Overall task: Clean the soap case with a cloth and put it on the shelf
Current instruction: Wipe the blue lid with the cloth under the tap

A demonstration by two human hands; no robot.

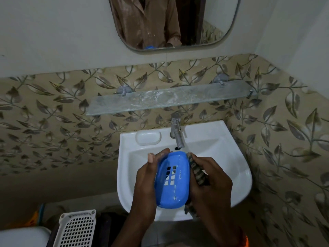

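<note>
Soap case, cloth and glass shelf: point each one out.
blue soap case (171, 182), head view, on its slotted base.
striped cloth (196, 172), head view, on the fold beside the case.
glass shelf (167, 99), head view, on its bare top.

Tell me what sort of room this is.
A bathroom, most likely: a white wall-mounted sink with a tap, a mirror above, and a glass shelf on the leaf-patterned tiled wall.
</note>
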